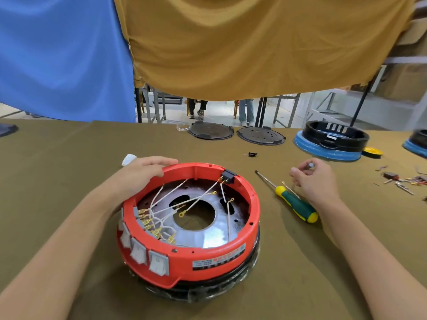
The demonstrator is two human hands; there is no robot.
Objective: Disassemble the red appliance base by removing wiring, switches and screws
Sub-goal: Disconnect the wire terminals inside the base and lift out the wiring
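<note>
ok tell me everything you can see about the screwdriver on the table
The green and yellow handled screwdriver lies flat on the olive cloth-covered table, to the right of the red round plastic appliance base. Its slim metal shaft points up and left; the chunky handle, green with a yellow collar and yellow end cap, points toward the person. Nothing holds it: the right hand hovers just beside it, pinching a small silvery part.

Under your left hand the red base is glossy plastic around a dull, brushed metal plate. Beside your right hand the screwdriver has a smooth rubbery grip. The surface is matt olive cloth.
</note>
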